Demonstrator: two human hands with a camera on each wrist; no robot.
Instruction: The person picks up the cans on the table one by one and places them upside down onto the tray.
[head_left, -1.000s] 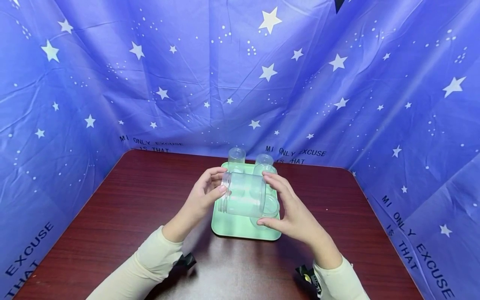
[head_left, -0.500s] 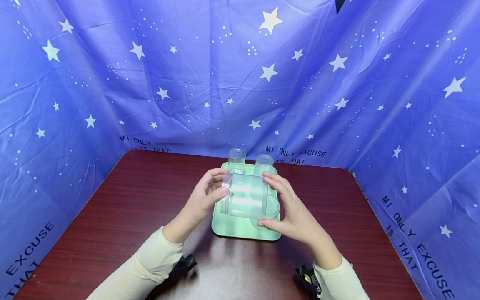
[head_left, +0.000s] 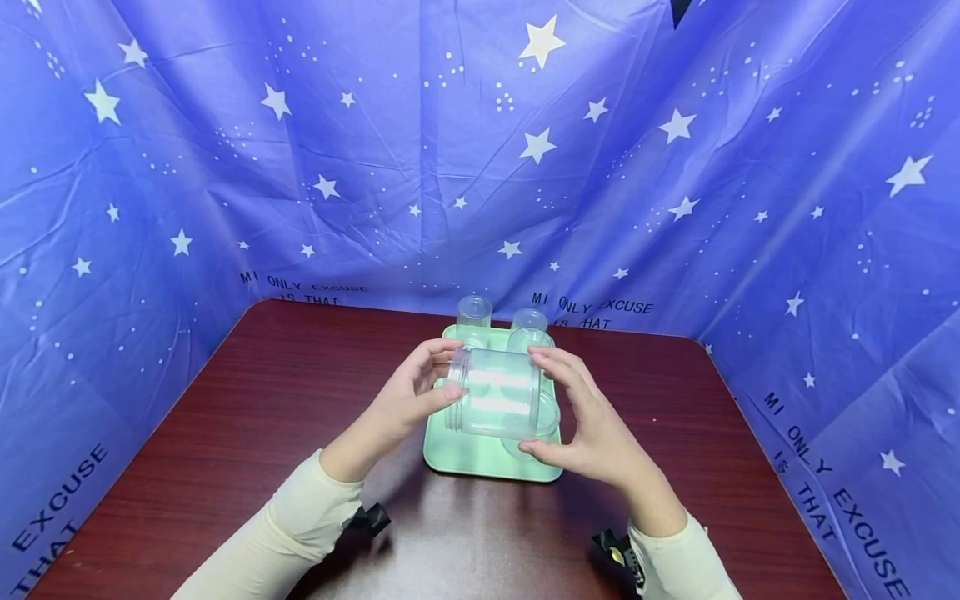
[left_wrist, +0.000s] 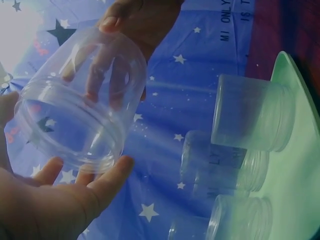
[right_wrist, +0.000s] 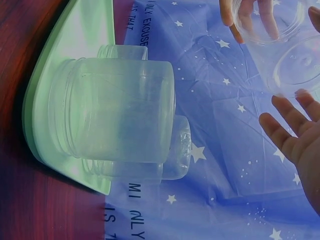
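Observation:
A clear plastic jar (head_left: pixel 498 392) lies sideways in the air above a light green tray, its threaded open mouth toward the left. My left hand (head_left: pixel 408 392) holds the mouth end, thumb in front and fingers behind. At the base end, my right hand (head_left: pixel 592 417) grips with thumb below and fingers above. In the left wrist view, the left hand (left_wrist: pixel 55 205) curves round the rim of the jar (left_wrist: pixel 95 95). The right wrist view shows the fingertips of the right hand (right_wrist: pixel 305 145) against the jar's base.
The green tray (head_left: pixel 480 462) rests on a dark red wooden table (head_left: pixel 262 417). Several clear jars stand mouth down on it, including one at the back left (head_left: pixel 474 310) and one at the front right (right_wrist: pixel 120 110). A blue star-patterned cloth (head_left: pixel 420 167) surrounds the table's back and sides.
The jar has shifted slightly right and a little down between both hands. Its hold looks the same, and the jars on the tray have not moved.

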